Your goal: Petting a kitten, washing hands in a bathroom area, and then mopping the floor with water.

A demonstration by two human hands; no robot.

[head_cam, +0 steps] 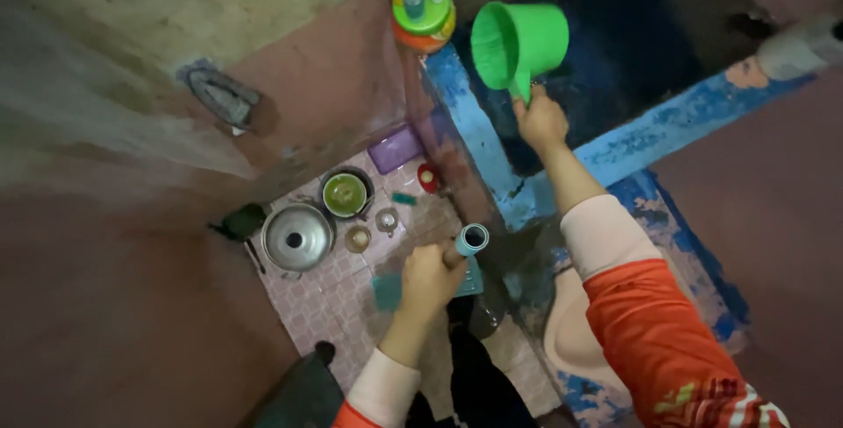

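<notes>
View from above. Right hand (539, 121) closed round the handle of a green dipper (520, 40), held over a dark water tank w/ blue rim (481, 143). Left hand (429, 279) grips a pale blue tube (471, 239). Below on the pink tiled floor (329, 292): steel pot lid (297, 238), green bowl (345, 194), sm. cups.

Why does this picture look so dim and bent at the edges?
Head view: light is weak, so the water tank behind the green dipper reads nearly black; the wide lens curves the walls; the left wall is smeared with blur; the floor tiles and metal pot stay fairly sharp.
</notes>
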